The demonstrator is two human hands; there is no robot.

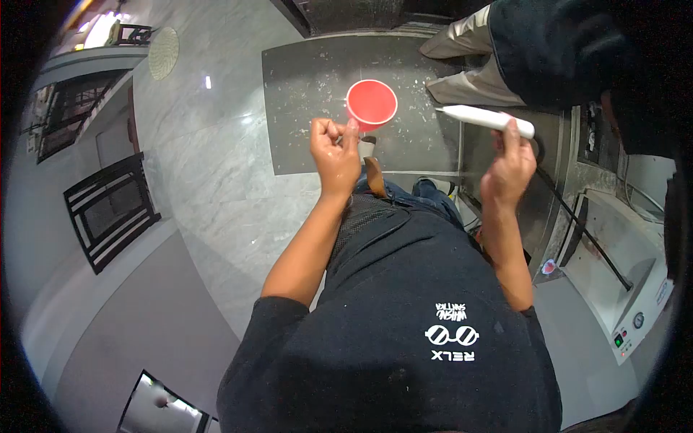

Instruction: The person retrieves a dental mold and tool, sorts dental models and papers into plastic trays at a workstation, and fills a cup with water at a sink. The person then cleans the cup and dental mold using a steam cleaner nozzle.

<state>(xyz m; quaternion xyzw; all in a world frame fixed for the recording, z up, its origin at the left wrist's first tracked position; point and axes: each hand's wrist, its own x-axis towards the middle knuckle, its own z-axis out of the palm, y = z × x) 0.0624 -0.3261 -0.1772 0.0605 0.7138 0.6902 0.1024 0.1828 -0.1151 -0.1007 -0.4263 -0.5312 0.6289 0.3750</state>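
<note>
My left hand (pixel 336 160) is closed, thumb and fingers pinching the side of a red cup (pixel 372 102) with a white rim. The cup's open mouth faces up toward me. In my right hand (pixel 511 169) is a white tapered tube (pixel 480 117) with a thin pointed tip, gripped near its thicker end. Its tip points left, toward the cup, with a gap between them. What the tube is exactly, I cannot tell.
A person in beige trousers (pixel 476 86) and a dark top stands at upper right. Below lies a dark speckled mat (pixel 310 108) on marble flooring (pixel 216 123). To the right, a machine (pixel 613 267) has a gauge, and a black hose (pixel 585 234) runs beside it.
</note>
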